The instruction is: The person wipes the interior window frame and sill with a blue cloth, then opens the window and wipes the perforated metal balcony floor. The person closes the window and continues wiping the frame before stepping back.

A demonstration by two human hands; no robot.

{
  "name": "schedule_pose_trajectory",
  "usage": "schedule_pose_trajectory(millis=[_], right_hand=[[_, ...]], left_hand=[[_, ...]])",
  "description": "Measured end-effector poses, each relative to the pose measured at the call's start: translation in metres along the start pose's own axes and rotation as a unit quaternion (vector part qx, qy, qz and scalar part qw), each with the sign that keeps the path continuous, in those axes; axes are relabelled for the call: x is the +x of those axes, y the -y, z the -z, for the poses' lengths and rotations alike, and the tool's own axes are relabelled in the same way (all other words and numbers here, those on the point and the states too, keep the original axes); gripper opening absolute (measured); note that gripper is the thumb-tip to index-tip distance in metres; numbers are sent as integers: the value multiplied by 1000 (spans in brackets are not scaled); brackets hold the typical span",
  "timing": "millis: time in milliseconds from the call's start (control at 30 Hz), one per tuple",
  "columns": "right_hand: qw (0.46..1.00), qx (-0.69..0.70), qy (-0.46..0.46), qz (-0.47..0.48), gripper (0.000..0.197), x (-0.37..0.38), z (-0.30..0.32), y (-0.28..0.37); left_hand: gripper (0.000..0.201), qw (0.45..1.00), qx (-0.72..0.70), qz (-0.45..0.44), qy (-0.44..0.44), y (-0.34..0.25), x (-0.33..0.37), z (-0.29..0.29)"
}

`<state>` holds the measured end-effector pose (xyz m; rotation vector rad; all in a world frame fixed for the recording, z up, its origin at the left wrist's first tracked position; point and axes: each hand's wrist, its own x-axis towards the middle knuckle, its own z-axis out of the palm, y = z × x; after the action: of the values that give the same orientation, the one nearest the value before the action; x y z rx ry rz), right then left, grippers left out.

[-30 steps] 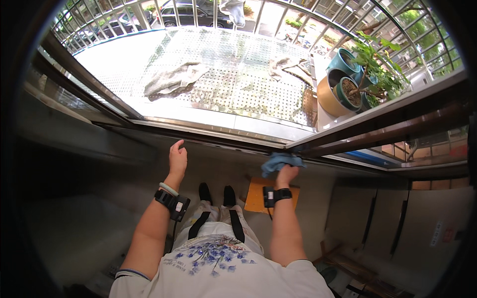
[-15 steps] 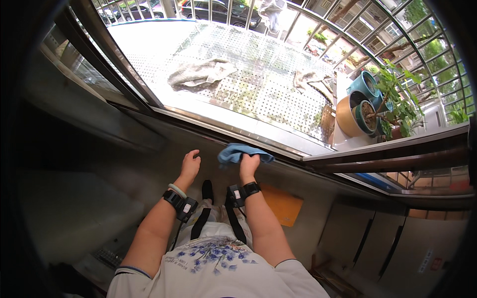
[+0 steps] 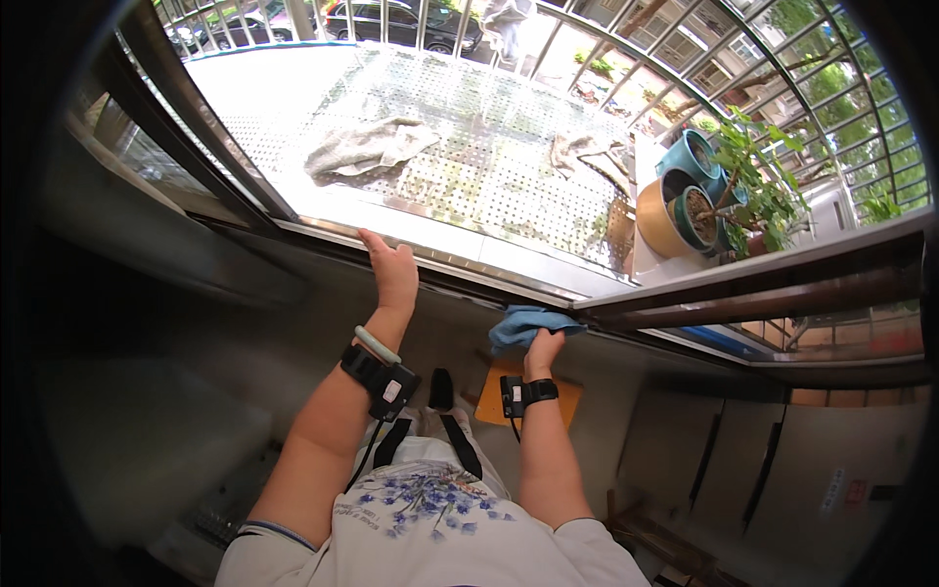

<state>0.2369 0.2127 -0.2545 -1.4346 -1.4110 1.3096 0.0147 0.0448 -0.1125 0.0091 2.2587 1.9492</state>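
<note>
My right hand (image 3: 544, 352) grips a bunched blue cloth (image 3: 518, 328), held low beside the near edge of the window frame. The cloth hangs out to the left of the fingers and a fold of it shows on the right. Farther left, my left hand (image 3: 391, 272) reaches up to the window sill track (image 3: 430, 256). One of its fingers is stretched out over the track, and nothing shows in the hand. Whether the fingertip touches the metal I cannot tell.
Beyond the sill lies a perforated metal ledge (image 3: 479, 186) with a crumpled grey rag (image 3: 367, 147) and another rag (image 3: 587, 157). Potted plants (image 3: 699, 210) stand at its right, inside a barred cage (image 3: 675, 73). An orange-yellow board (image 3: 489, 406) lies below, near my foot (image 3: 442, 386).
My left hand has moved up and forward to the sill. My right hand has shifted right and slightly down with the blue cloth. The view has turned a little.
</note>
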Motion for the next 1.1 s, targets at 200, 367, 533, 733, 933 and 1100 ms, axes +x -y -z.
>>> schedule_pose_trajectory(millis=[200, 367, 533, 733, 933, 1100], right_hand=[[1000, 22, -12, -12, 30, 16, 50, 14], [997, 52, -59, -22, 33, 17, 62, 15], [999, 24, -41, -27, 40, 19, 58, 27], [997, -13, -27, 66, 32, 9, 8, 18], [993, -48, 82, 64, 16, -35, -74, 5], [986, 62, 155, 30, 9, -44, -84, 9]], left_hand=[[72, 998, -44, 32, -44, 29, 46, 31], [61, 991, -86, 14, -104, 36, 91, 87], [31, 992, -80, -73, -70, -1, 38, 75], [27, 960, -74, -94, 252, -44, -60, 23], [46, 903, 57, -205, 373, -80, -86, -8], [63, 880, 125, -279, 365, -82, -81, -17]])
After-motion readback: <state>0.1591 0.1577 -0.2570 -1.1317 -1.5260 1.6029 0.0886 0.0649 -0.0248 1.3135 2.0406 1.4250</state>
